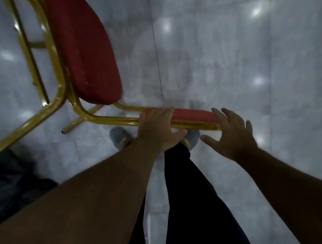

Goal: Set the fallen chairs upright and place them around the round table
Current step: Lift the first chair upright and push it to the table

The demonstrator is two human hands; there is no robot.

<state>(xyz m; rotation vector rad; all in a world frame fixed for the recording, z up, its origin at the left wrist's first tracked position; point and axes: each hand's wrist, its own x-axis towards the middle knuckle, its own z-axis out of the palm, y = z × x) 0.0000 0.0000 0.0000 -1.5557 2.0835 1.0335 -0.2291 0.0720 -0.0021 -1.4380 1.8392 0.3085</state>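
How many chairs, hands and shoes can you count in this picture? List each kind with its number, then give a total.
Chairs: 1, the red-and-gold chair
Hands: 2, left hand and right hand
Shoes: 2, one grey shoe and another partly hidden behind the left hand
Total: 5

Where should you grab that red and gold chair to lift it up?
Best at the top of the backrest, coming from above and behind. The chair is tipped over, and that padded bar with its gold rail lies nearest the person. The left hand is already wrapped over it; the right hand is open beside its end, probably about to grip too.
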